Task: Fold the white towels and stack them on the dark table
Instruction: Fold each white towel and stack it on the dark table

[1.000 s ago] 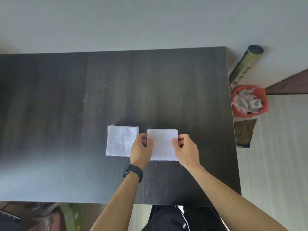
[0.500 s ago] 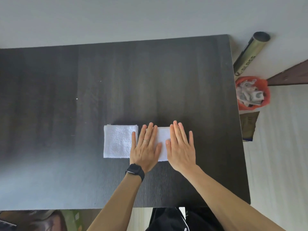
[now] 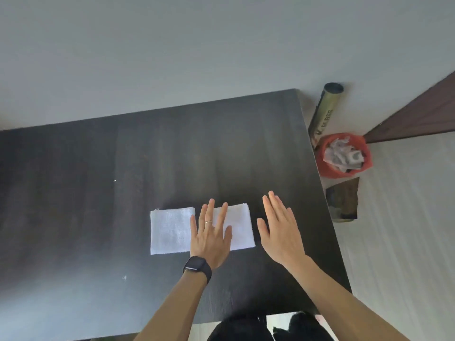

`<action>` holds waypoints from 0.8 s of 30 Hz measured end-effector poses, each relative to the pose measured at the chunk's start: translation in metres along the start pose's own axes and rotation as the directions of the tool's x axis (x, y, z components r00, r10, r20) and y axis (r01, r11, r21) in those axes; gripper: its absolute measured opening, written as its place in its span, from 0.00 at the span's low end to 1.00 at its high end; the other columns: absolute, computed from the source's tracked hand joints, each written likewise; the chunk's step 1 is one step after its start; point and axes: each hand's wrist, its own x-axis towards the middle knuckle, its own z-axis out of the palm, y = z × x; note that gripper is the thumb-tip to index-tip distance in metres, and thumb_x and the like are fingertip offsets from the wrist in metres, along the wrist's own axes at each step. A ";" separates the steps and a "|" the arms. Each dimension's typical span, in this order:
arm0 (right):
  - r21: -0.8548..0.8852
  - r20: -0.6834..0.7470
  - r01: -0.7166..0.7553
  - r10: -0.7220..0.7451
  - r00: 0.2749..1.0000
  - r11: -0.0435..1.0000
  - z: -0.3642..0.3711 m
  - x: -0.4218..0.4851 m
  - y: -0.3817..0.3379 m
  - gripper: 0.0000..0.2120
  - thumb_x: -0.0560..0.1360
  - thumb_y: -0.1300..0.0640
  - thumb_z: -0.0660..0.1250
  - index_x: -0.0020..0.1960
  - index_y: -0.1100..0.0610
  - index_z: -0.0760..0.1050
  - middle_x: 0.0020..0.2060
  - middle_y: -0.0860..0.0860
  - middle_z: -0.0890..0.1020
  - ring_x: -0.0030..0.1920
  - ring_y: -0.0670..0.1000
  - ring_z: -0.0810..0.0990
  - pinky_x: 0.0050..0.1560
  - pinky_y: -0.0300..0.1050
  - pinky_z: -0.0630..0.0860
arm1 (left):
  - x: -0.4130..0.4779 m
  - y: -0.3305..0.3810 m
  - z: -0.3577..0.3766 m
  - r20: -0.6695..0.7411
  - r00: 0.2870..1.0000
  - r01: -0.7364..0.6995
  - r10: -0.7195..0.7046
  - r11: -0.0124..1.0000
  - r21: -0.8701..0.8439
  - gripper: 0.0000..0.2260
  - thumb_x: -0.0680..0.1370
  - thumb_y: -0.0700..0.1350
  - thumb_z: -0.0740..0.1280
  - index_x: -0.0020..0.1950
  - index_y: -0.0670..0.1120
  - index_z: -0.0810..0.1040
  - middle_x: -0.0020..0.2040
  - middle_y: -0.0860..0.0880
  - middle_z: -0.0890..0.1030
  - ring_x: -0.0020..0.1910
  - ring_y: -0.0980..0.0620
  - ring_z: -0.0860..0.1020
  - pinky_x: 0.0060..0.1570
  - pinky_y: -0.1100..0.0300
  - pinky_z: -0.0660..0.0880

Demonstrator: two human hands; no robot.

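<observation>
Right hand (image 3: 278,232) has lifted off the second folded towel (image 3: 240,225), fingers (image 3: 277,212) straight and empty; left hand (image 3: 211,238) stays pressed flat on it, gripping nothing; stacking onto the first towel (image 3: 170,232) judged outstanding.

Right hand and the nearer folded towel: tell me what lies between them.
Head view: only a narrow bare strip of dark table separates the right hand from the folded towel.

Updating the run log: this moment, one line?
left hand flat on right towel | right hand open beside it | left towel folded, unstacked
</observation>
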 end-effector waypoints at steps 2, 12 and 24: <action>0.062 -0.074 -0.062 0.067 0.995 0.996 -0.031 -0.018 0.025 0.27 0.82 0.43 0.54 0.79 0.51 0.61 0.80 0.49 0.59 0.79 0.52 0.58 0.77 0.53 0.60 | 0.002 0.026 -0.017 0.026 0.999 -0.043 0.043 0.999 -0.012 0.31 0.79 0.60 0.59 0.80 0.56 0.56 0.79 0.45 0.60 0.76 0.42 0.64 0.72 0.39 0.61; 0.275 -0.626 -0.326 0.426 0.653 0.905 -0.240 -0.199 0.219 0.20 0.80 0.49 0.65 0.71 0.51 0.74 0.73 0.49 0.72 0.74 0.50 0.66 0.73 0.51 0.67 | -0.027 0.399 -0.112 -0.080 0.733 -0.680 0.675 0.726 -0.102 0.26 0.81 0.61 0.57 0.78 0.55 0.61 0.79 0.50 0.63 0.79 0.47 0.55 0.78 0.46 0.49; 0.393 -0.878 -0.511 0.477 0.037 0.764 -0.404 -0.526 0.461 0.19 0.79 0.43 0.59 0.65 0.48 0.80 0.67 0.47 0.78 0.69 0.54 0.72 0.67 0.51 0.72 | -0.251 0.823 -0.103 -0.343 0.141 -0.982 0.929 0.086 -0.169 0.18 0.78 0.53 0.67 0.67 0.49 0.77 0.63 0.49 0.80 0.63 0.48 0.76 0.63 0.56 0.67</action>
